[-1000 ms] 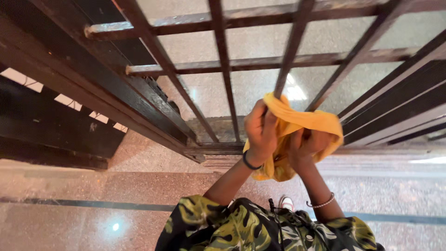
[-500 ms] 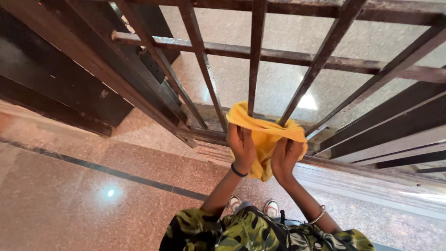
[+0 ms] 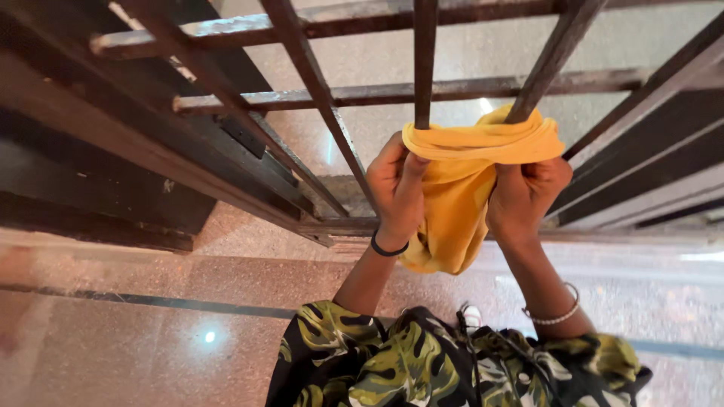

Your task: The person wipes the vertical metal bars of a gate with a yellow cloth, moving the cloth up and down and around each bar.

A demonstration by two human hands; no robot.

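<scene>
both hands hold a yellow cloth (image 3: 460,188) bunched around two dark metal bars (image 3: 422,60) of a window grille. the left hand (image 3: 397,188) and right hand (image 3: 524,197) grip its ends tightly; the rest hangs between them.

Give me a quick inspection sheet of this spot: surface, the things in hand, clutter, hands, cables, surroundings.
Surface: speckled polished stone floor with a dark inlaid strip; light glare on it.
Things in hand: yellow cloth, bunched and pressed against the dark metal grille bars.
Clutter: nothing seen.
Hands: left hand grips the cloth's left edge, black band at the wrist; right hand grips its right side, beaded bracelet at the wrist.
Cables: nothing seen.
Surroundings: worn, scuffed grille frame; green leaf-print garment below.
</scene>
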